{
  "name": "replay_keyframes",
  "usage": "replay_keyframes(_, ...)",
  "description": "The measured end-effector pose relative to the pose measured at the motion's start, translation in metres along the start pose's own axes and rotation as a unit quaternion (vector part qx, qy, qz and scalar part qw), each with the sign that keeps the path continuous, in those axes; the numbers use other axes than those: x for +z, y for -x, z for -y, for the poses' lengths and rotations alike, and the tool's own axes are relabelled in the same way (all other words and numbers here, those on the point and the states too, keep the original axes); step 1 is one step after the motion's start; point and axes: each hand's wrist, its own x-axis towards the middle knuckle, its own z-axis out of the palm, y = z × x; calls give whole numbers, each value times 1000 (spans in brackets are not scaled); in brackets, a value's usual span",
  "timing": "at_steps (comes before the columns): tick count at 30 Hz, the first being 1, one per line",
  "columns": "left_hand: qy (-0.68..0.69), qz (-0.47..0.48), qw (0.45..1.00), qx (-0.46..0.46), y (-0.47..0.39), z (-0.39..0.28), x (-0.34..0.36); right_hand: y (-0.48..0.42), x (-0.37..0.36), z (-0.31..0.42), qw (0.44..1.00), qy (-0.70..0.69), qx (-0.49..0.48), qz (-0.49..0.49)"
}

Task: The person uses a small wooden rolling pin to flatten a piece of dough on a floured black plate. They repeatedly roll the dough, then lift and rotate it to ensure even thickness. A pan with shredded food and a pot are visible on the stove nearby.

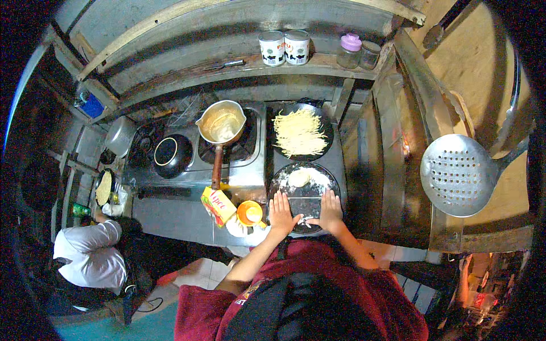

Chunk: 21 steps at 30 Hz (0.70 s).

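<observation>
Palms down and fingers extended, my left hand (281, 213) and my right hand (330, 211) rest on the left and right sides of a round dark board (305, 213). A thin pale strand (305, 197), apparently dough, spans the gap between them; its ends are hidden at my fingers. Just beyond, a small lump of pale dough (299, 178) sits in white flour (318, 177). Small white scraps lie between my thumbs. Farther back, a pile of thin pale dough strips (298, 133) covers much of another round dark plate (327, 143).
A saucepan (222, 122) stands on the gas stove (254, 147), its wooden handle towards me. An orange cup (249, 213) and a yellow packet (219, 206) are left of my hands. A perforated metal skimmer (460, 174) hangs at right. A person in white (91, 253) works at far left.
</observation>
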Motion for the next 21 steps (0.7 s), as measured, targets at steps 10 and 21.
replay_keyframes(10, 17, -44, 999, 16, -19, 5, 2, -14, 1, -4, 998, 55, 14, -22)
replay_keyframes(21, 17, -54, 998, 15, 1, 9, 9, -5, -9, -3, 999, 2, 31, -44)
